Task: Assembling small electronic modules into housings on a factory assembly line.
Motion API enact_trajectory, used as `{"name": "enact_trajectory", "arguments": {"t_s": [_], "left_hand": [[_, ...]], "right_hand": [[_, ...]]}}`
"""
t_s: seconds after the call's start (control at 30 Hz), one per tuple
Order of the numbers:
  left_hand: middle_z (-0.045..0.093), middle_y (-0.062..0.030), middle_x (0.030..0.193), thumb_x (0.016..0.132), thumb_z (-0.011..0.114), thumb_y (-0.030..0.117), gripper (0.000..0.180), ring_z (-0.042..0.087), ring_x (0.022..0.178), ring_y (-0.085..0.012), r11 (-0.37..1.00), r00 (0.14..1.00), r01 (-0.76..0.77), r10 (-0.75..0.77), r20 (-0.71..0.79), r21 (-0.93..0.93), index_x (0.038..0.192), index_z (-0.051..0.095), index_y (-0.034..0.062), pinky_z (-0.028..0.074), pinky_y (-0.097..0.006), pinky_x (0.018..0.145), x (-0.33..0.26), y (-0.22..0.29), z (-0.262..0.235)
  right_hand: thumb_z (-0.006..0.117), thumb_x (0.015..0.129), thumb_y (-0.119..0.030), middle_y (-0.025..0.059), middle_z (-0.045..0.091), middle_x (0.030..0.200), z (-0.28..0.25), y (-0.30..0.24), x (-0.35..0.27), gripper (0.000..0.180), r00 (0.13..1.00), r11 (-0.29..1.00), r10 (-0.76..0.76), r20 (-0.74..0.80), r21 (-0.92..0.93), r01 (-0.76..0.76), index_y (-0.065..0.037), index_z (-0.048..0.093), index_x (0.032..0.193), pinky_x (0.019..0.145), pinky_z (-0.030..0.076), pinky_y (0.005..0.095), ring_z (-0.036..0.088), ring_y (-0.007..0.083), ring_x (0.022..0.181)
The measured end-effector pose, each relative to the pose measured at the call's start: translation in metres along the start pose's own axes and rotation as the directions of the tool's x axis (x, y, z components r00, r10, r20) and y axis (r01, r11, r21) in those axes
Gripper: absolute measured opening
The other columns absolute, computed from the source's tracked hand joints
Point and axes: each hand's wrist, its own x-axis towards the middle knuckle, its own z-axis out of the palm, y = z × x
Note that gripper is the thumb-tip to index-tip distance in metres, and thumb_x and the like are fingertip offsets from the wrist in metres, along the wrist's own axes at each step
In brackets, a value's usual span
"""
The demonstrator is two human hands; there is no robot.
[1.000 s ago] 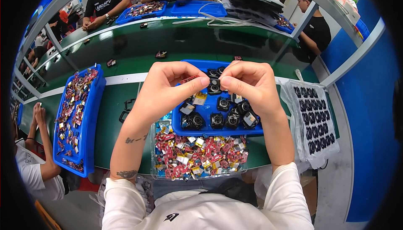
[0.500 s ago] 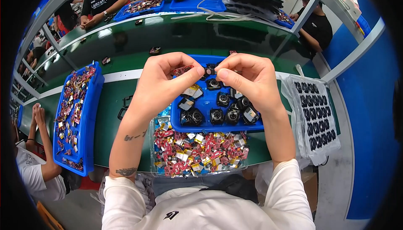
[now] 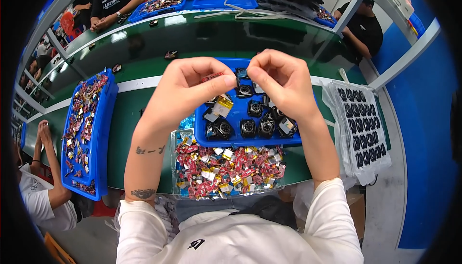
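Observation:
My left hand (image 3: pixel 190 88) is closed in a pinch on a small red circuit board (image 3: pixel 211 77), partly hidden by the fingers. Just below that hand is a silver battery with yellow tape (image 3: pixel 223 106); whether it hangs from the board is unclear. My right hand (image 3: pixel 286 85) pinches close beside it, its fingertips near a small dark and blue piece that I cannot make out. Both hands are above a blue tray (image 3: pixel 250 143) of black watch-like cases (image 3: pixel 248 128). Nearer me, a clear box holds a heap of red circuit boards with batteries (image 3: pixel 231 170).
A long blue bin (image 3: pixel 111 102) of boards stands at left, beside a co-worker's hands (image 3: pixel 44 131). To the right, a plastic-wrapped tray (image 3: pixel 344 167) carries rows of black cases. A green conveyor belt (image 3: pixel 207 42) crosses beyond, with co-workers behind it. Grey frame posts (image 3: pixel 409 61) rise at right.
My hands have shifted slightly up, and the right hand has turned a little. The dark piece that showed between my fingertips is now mostly hidden. The silver battery below my left hand shows more fully.

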Motion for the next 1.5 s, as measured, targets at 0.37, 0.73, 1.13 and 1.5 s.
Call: {"name": "enact_trajectory", "arguments": {"t_s": [0.37,0.73,1.13,1.5], "left_hand": [[0.061,-0.0001,0.08,0.083,0.064,0.01,0.01,0.055,0.076,-0.0053,0.996,0.991,-0.051,0.059,-0.116,0.067,0.084,0.063,0.0002,0.043,-0.02,0.07,-0.004,0.008,-0.006],[0.062,-0.0013,0.08,0.081,0.067,0.008,0.009,0.057,0.077,-0.0069,0.993,0.994,-0.021,0.034,-0.105,0.119,0.083,0.065,-0.0002,0.045,-0.021,0.072,-0.004,0.007,-0.006],[0.06,0.0002,0.079,0.082,0.064,0.007,0.007,0.054,0.075,-0.005,0.991,0.985,-0.089,0.102,-0.136,0.098,0.081,0.064,-0.0001,0.042,-0.02,0.069,-0.005,0.008,-0.004],[0.059,0.0007,0.066,0.08,0.067,0.011,0.014,0.052,0.06,-0.0024,0.931,0.959,0.079,0.027,-0.283,0.356,0.077,0.064,-0.0019,0.039,-0.017,0.053,-0.001,-0.002,0.007]], "right_hand": [[0.069,0.071,-0.014,0.0097,0.064,0.082,-0.01,0.048,-0.003,0.016,0.932,0.485,0.24,0.272,-0.865,0.127,-0.006,0.062,0.082,0.069,0.047,0.0411,0.062,0.0289,0.081],[0.079,0.058,-0.018,0.01,0.065,0.083,-0.001,0.043,-0.003,0.036,0.744,0.455,0.541,0.391,-0.881,0.132,-0.007,0.065,0.089,0.076,0.048,0.037,0.062,0.0272,0.086],[0.06,0.074,-0.02,0.0181,0.057,0.059,0.001,0.063,0.002,0.023,0.895,0.47,0.222,0.387,-0.847,0.249,0.001,0.063,0.066,0.057,0.048,0.041,0.057,0.0346,0.058],[0.049,0.095,-0.02,0.0089,0.062,0.102,0.001,0.02,0.013,0.031,0.898,0.861,0.327,0.293,0.3,-0.411,0.004,0.057,0.114,0.067,0.056,0.0245,0.063,0.0122,0.083]]}}
